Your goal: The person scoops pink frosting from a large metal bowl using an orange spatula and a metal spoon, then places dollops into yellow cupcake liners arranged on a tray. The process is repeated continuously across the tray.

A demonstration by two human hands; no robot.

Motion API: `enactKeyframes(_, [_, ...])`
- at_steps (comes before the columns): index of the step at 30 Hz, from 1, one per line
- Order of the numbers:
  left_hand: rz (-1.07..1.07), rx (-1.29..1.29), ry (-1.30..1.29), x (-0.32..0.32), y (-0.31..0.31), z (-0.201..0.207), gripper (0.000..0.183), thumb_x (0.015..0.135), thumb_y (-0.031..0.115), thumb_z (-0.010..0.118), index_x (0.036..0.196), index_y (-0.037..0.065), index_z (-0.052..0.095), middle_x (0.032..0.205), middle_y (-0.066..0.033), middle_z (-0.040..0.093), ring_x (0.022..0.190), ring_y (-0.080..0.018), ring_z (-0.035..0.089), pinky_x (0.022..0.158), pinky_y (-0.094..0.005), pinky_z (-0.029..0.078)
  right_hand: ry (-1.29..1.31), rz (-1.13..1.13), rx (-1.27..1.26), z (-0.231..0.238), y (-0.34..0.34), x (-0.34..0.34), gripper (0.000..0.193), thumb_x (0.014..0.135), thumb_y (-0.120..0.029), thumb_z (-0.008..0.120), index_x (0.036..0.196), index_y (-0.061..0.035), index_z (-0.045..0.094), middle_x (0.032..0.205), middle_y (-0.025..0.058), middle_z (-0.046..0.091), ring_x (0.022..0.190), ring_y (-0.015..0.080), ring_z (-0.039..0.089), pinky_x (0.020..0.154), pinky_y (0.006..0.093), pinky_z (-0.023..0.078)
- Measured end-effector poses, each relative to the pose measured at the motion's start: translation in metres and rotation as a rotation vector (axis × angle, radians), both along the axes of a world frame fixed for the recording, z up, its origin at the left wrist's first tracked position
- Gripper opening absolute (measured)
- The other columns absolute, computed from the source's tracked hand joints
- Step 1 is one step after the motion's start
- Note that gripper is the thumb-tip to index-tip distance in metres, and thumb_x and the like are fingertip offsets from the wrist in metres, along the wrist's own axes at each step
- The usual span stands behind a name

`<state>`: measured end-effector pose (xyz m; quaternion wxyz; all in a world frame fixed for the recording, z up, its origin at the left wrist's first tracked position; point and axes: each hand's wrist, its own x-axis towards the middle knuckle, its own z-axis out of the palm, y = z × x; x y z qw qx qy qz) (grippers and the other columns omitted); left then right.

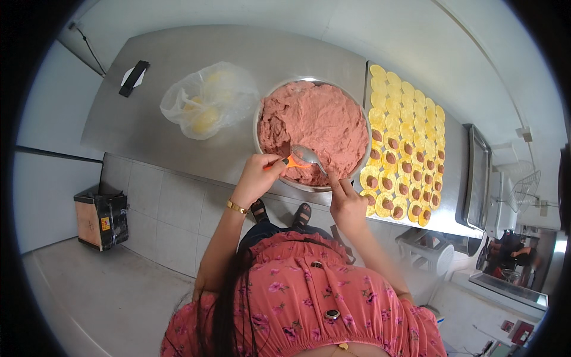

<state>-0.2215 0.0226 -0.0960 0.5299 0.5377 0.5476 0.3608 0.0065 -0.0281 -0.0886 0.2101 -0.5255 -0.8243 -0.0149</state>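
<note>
A large round metal bowl full of pink ground meat stands before me on the steel table. Over its near edge, my right hand grips a metal spoon by the handle, the spoon's bowl pointing left. My left hand pinches a small orange utensil whose flat end lies against or just under the spoon; its exact kind does not show. To the right, rows of yellow dough rounds lie on the surface, the nearer ones topped with meat dollops.
A clear plastic bag holding yellow rounds lies left of the bowl. A black strip-like object is at the table's far left. A dark tray stands at the right end. On the floor are a box and a white stool.
</note>
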Motion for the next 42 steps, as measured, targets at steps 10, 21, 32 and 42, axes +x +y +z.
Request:
enactKeyframes(10, [-0.033,-0.023,0.014,-0.007,-0.009,0.030,0.023,0.082,0.016,0.057,0.068,-0.002,0.060,0.056,-0.0060,0.055,0.053,-0.0104,0.050,0.052,-0.0274,0.039,-0.036,0.027,0.075,0.015,-0.017,-0.005,0.069,0.062,0.006,0.056,0.129,-0.0068,0.052,0.073,0.0029,0.048,0.046,0.0151,0.050,0.041,0.0284,0.041])
enactKeyframes(21, [0.078,0.043,-0.278,-0.009,-0.018,0.051,0.017,0.084,0.011,0.058,0.075,-0.003,0.060,0.055,-0.0057,0.053,0.052,-0.0109,0.047,0.048,-0.0277,0.037,0.423,-0.033,-0.253,0.034,0.008,0.005,0.042,0.073,0.003,0.057,0.115,-0.0033,0.062,0.083,0.0153,0.066,0.065,0.0319,0.064,0.058,0.0372,0.051])
enactKeyframes(32, [0.075,0.625,0.495,0.024,0.009,0.072,0.013,0.082,0.012,0.060,0.072,0.003,0.058,0.063,-0.0191,0.057,0.059,-0.0384,0.058,0.050,-0.0425,0.044,0.407,-0.060,-0.337,0.083,0.032,0.006,0.036,0.077,0.002,0.056,0.112,-0.0024,0.063,0.081,0.0187,0.066,0.069,0.0368,0.063,0.061,0.0422,0.051])
enactKeyframes(42, [0.124,-0.229,-0.380,0.020,0.046,0.064,0.022,0.085,0.011,0.058,0.066,0.000,0.058,0.054,0.0043,0.046,0.046,-0.0028,0.035,0.042,-0.0217,0.024,-0.082,-0.064,0.081,0.057,0.036,0.015,0.059,0.070,0.000,0.057,0.129,-0.0013,0.049,0.083,0.0087,0.057,0.053,0.0187,0.059,0.043,0.0284,0.047])
